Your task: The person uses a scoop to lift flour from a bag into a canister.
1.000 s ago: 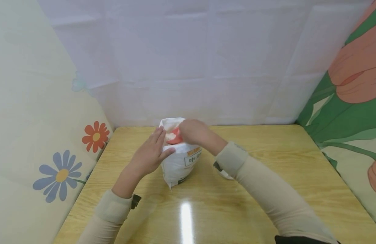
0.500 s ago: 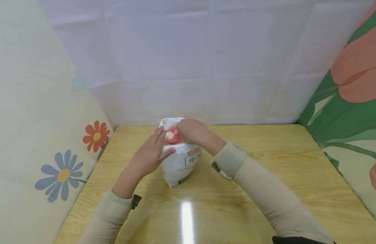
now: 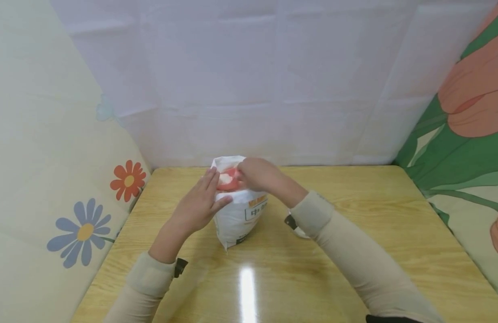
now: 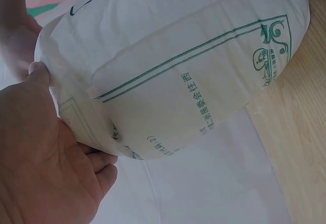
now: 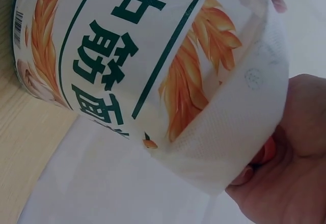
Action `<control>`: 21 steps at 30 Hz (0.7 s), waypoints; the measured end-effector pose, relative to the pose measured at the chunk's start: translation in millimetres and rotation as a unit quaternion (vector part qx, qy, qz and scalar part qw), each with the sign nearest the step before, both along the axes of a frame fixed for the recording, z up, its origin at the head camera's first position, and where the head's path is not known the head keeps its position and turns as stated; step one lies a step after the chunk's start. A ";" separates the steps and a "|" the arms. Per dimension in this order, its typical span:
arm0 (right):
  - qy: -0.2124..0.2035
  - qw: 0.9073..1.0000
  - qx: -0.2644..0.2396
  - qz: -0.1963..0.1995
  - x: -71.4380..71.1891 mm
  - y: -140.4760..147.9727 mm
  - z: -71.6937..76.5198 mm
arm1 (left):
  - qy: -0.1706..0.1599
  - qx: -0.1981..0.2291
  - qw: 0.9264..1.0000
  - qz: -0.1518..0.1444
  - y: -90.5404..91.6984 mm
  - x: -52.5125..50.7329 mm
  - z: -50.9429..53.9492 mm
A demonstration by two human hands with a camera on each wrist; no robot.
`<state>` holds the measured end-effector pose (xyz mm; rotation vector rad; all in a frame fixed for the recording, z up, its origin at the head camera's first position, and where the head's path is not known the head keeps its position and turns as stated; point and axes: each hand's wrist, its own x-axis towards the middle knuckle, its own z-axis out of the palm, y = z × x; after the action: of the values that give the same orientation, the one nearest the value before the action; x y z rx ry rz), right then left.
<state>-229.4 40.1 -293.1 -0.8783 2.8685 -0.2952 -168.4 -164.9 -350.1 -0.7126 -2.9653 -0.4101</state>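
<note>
Bag (image 3: 237,217) stands on surface (image 3: 354,199), mouth up; L hand (image 3: 195,205) rests against its rim w/ thumb & fingers spread; R hand (image 3: 257,175) has fingers curled round red scoop (image 3: 233,183) in mouth, w/ white powder (image 3: 225,179). Risk: poss. spill if scoop catches rim; bag may tip or sag if L hand slips.

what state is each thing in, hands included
White bag, upright, mouth open, top edge folded outward
Red scoop, in the bag's mouth, white powder showing in it
Left hand, holding the bag's edge
Right hand, gripping the red scoop
White item, partly behind the right sleeve, state unclear
</note>
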 end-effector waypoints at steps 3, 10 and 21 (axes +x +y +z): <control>0.006 1.000 -0.015 0.002 2.2 6.0 -0.4 | 0.003 0.000 1.000 -0.003 0.7 0.4 -0.1; 0.013 0.998 -0.057 -0.015 7.3 22.6 -4.2 | 0.002 -0.006 1.000 0.000 1.9 1.0 0.1; 0.018 0.991 -0.131 -0.033 16.6 44.4 -4.5 | 0.008 0.000 1.000 0.003 4.0 0.8 -0.2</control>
<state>-212.8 84.6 -297.6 -0.8358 2.9398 -0.6819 -167.5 -160.9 -350.3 -0.7023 -2.9527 -0.4017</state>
